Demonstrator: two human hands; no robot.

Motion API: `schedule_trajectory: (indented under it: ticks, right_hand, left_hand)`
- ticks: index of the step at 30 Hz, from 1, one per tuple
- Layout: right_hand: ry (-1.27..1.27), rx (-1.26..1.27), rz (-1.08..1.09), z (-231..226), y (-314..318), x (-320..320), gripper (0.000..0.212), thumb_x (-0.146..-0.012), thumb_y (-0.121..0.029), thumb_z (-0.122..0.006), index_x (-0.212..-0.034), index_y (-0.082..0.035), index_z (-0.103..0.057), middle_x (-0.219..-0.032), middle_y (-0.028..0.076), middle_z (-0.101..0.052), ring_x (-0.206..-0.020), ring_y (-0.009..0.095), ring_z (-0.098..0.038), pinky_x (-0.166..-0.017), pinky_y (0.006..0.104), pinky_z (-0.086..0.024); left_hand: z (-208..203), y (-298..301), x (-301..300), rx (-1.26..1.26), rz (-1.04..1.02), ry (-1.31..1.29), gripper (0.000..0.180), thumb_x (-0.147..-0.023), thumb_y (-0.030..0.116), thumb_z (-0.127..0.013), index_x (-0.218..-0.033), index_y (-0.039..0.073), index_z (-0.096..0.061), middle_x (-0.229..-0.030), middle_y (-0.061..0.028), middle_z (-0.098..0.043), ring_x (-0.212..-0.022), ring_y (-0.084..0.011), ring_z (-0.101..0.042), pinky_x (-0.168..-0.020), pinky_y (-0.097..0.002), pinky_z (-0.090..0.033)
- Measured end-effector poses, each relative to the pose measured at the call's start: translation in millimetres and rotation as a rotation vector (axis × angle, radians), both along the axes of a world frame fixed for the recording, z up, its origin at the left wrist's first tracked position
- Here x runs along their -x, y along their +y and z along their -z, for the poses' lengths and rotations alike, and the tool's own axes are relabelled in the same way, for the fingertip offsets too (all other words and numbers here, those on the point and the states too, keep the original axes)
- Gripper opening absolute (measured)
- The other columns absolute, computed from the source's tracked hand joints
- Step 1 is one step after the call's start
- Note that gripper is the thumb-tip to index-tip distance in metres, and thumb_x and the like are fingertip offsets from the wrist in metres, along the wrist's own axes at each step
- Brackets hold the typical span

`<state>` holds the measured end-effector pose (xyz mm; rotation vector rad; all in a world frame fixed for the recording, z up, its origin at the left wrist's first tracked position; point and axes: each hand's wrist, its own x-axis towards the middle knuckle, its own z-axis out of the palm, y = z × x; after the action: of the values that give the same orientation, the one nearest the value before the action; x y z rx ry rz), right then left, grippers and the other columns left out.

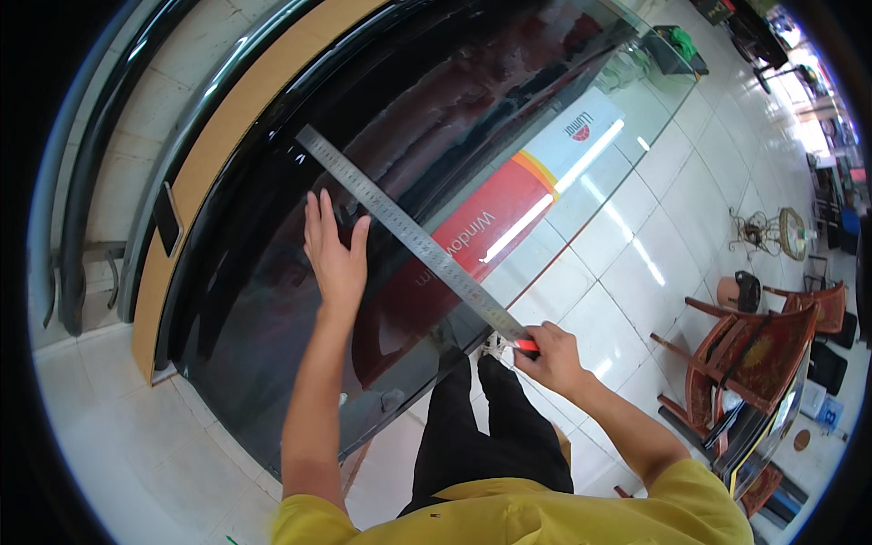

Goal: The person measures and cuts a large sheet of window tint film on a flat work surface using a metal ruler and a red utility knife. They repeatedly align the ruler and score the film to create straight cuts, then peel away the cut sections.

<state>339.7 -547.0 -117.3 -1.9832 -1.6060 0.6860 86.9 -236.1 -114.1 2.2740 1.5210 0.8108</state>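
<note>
A long steel ruler (400,221) lies slantwise across a dark glossy film sheet (263,272) spread over a glass tabletop (668,64). My left hand (336,250) is flat over the film to the left of the ruler, fingers stretched and thumb apart, holding nothing. At the ruler's near end, by the glass's front edge, my right hand (551,357) is closed around a small red and black tool, which looks like a utility knife (525,345). Its blade cannot be made out.
A phone (168,218) rests on the wooden strip (218,136) along the table's left side. Through the glass shows a long red and white box (509,218). Wooden chairs (754,363) stand at the right; a black container with green stuff (677,50) sits by the far corner.
</note>
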Motion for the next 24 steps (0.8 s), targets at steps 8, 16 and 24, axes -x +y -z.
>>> schedule_trajectory:
  ticks: [8, 16, 24]
  right_hand:
    - [0.027, -0.134, 0.179, -45.6, -34.9, -62.5, 0.025, -0.076, -0.005, -0.081, -0.099, -0.003, -0.071, -0.077, 0.013, -0.065, -0.066, 0.032, -0.065, -0.060, 0.0411, -0.053]
    - [0.095, -0.018, 0.353, -39.2, -41.6, -70.3, 0.020, -0.079, -0.005, -0.079, -0.092, -0.002, -0.064, -0.077, 0.013, -0.060, -0.065, 0.031, -0.060, -0.063, 0.0381, -0.050]
    - [0.172, 0.064, 0.313, -28.2, -41.2, -65.4, 0.022, -0.081, -0.008, -0.081, -0.091, -0.003, -0.063, -0.078, 0.012, -0.060, -0.066, 0.029, -0.058, -0.063, 0.0377, -0.049]
  left_hand:
    - [0.9, -104.3, -52.0, 0.009, 0.142, 0.236, 0.055, -0.102, 0.033, -0.074, -0.153, 0.014, -0.065, -0.170, -0.0189, -0.044, -0.155, -0.0475, -0.039, -0.118, -0.0612, -0.038]
    - [12.8, -113.3, -71.9, 0.004, 0.061, 0.256, 0.061, -0.102, 0.039, -0.074, -0.155, 0.011, -0.061, -0.170, -0.0205, -0.043, -0.153, -0.0468, -0.041, -0.118, -0.0614, -0.037]
    - [12.8, -113.5, -74.4, -0.023, 0.006, 0.326, 0.062, -0.101, 0.039, -0.075, -0.151, 0.005, -0.062, -0.164, -0.0174, -0.049, -0.148, -0.0418, -0.047, -0.116, -0.0566, -0.040]
